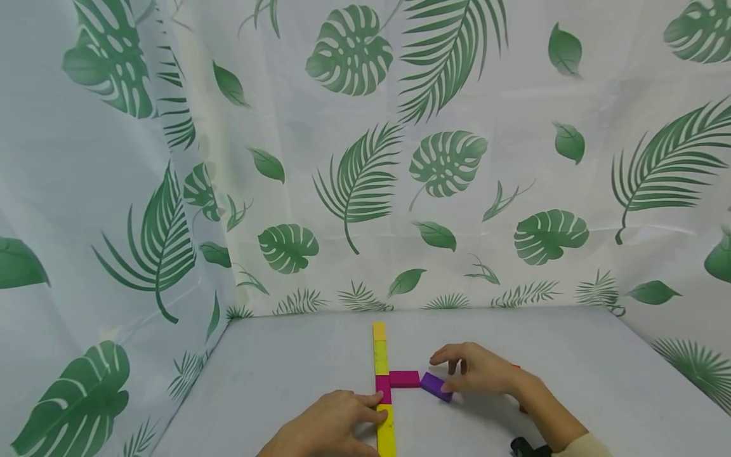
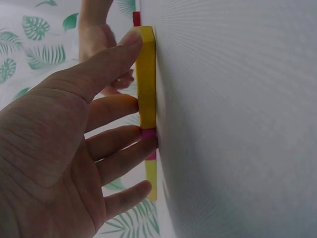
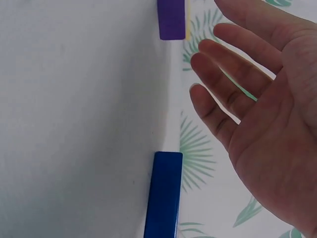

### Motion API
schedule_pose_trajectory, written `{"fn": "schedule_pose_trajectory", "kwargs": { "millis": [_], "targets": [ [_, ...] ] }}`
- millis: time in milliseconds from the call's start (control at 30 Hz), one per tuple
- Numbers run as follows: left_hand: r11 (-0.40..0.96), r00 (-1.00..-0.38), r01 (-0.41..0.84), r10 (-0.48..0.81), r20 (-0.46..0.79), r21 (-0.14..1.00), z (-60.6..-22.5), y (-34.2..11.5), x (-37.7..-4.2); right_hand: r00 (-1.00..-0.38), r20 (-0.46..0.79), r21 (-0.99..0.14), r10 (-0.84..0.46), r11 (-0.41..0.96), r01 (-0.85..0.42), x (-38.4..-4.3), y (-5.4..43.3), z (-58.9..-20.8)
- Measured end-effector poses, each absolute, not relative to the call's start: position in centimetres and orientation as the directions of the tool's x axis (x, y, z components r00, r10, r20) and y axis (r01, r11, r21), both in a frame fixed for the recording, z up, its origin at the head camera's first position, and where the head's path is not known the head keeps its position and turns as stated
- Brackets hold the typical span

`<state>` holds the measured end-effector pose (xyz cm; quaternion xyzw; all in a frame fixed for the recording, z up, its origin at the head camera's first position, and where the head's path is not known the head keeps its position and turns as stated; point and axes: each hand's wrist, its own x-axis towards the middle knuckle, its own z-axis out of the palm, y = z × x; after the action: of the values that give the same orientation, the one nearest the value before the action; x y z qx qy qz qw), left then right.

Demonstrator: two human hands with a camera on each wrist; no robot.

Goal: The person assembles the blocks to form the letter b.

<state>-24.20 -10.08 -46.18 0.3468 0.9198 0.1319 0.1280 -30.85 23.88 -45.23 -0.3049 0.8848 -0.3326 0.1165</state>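
A straight row of flat blocks runs away from me: a yellow block [image 1: 386, 435] nearest, a magenta block [image 1: 385, 392], a yellow-green block [image 1: 381, 357] and an orange-yellow block [image 1: 379, 331] at the far end. My left hand [image 1: 337, 422] rests its fingertips along the row's left side, and its thumb touches the near yellow block's end in the left wrist view. A second magenta block [image 1: 404, 379] sticks out rightward from the row. At its right end lies a slanted purple block [image 1: 436, 386]. My right hand [image 1: 485, 371] touches the purple block with the thumb, fingers loosely spread above.
A blue block [image 3: 164, 196] lies on the white table [image 1: 274, 355] near the right hand in the right wrist view. Something red [image 1: 522, 409] shows partly behind the right wrist. Leaf-printed white sheets [image 1: 400, 254] enclose the table at the back and sides.
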Motion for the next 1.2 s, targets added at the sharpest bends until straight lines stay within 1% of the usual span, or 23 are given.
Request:
{"fn": "schedule_pose_trajectory", "kwargs": {
  "millis": [200,367,567,700,800,933,1000,1200],
  "targets": [
    [0.685,-0.693,0.659,0.714,-0.101,0.31,-46.2,-10.3,-24.2,-0.798,0.026,-0.634,-0.602,0.608,-0.478,-30.9,24.7,-44.8],
    [0.66,-0.671,0.695,0.738,-0.072,0.287,-46.1,-10.4,-24.2,-0.794,0.09,-0.61,-0.601,0.598,-0.521,-30.9,26.2,-44.4],
    [0.658,-0.669,0.695,0.739,-0.075,0.288,-45.9,-10.4,-24.2,-0.821,0.145,-0.614,-0.553,0.601,-0.512,-30.3,28.6,-43.8],
    [0.668,-0.678,0.682,0.73,-0.083,0.298,-45.9,-10.4,-24.1,-0.82,0.159,-0.609,-0.55,0.599,-0.52,-29.8,30.3,-43.6],
    [0.671,-0.681,0.68,0.728,-0.086,0.297,-45.8,-10.3,-24.0,-0.83,0.144,-0.608,-0.539,0.613,-0.504,-29.4,31.7,-43.5],
    [0.683,-0.69,0.665,0.717,-0.102,0.3,-45.7,-10.3,-23.8,-0.869,0.082,-0.614,-0.489,0.662,-0.43,-29.0,33.2,-43.1],
    [0.688,-0.694,0.661,0.712,-0.105,0.298,-45.7,-10.3,-23.8,-0.871,0.068,-0.606,-0.486,0.673,-0.423,-29.0,33.8,-42.8],
    [0.698,-0.702,0.648,0.703,-0.116,0.306,-45.7,-10.3,-23.7,-0.871,-0.01,-0.648,-0.491,0.667,-0.368,-28.9,35.3,-42.6]
  ]
}}
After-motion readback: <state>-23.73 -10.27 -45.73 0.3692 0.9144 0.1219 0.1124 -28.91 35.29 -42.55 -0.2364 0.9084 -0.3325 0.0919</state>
